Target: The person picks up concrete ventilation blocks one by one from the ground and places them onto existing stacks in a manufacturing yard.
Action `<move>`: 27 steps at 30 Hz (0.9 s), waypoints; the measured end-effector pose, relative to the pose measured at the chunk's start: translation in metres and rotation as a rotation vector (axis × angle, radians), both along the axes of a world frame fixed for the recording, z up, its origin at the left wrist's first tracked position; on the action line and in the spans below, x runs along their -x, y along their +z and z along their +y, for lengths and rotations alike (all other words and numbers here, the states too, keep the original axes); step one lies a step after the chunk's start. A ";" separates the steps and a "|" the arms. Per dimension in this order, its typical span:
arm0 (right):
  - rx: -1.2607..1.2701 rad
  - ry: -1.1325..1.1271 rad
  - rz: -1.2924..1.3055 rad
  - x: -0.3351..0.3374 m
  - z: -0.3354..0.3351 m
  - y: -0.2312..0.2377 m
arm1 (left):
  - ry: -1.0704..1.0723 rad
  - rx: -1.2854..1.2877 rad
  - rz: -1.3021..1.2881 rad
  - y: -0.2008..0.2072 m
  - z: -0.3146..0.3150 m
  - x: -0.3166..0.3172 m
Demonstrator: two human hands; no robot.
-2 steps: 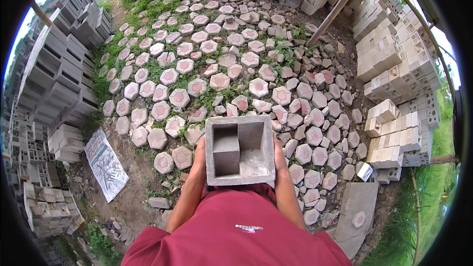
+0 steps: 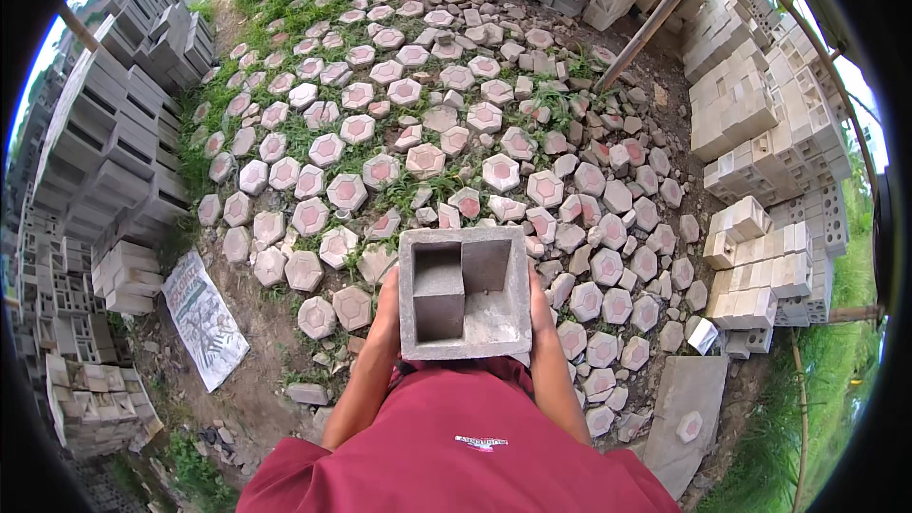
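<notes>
A grey square concrete block is held in front of my chest, its open side facing up. Inside it, low walls split the hollow into uneven compartments. My left hand presses on its left side and my right hand on its right, so the block sits between both palms. Most of the fingers are hidden along the sides and underneath. Beyond the block, hexagonal paving stones with pinkish centres lie spread over the ground.
Stacks of hollow concrete blocks line the left, with more block stacks on the right. A printed sheet lies on the dirt at left. A slanted pole stands at the far right. A flat slab lies near right.
The view has shifted very slightly. Both hands keep the block in the same hold before my chest.
</notes>
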State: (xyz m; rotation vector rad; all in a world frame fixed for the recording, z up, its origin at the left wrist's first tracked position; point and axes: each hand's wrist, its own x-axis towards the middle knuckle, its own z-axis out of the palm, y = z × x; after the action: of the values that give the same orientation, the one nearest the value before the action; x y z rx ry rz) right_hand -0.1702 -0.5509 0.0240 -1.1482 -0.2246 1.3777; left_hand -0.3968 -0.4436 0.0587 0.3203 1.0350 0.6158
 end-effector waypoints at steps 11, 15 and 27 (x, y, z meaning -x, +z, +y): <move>0.009 0.034 0.072 -0.039 0.262 0.036 | 0.050 -0.044 0.015 0.017 0.267 -0.035; -0.130 -0.032 0.056 -0.047 0.332 0.065 | 0.001 -0.068 0.018 0.059 0.342 -0.052; -0.312 0.034 0.353 -0.175 0.567 0.011 | -0.004 -0.264 0.040 0.041 0.563 -0.184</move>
State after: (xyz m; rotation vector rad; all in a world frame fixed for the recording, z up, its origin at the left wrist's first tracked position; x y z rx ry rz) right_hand 0.0044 0.0162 0.0350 -0.6348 -0.1967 1.4888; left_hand -0.2125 0.1192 0.0992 0.5679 0.9921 0.7468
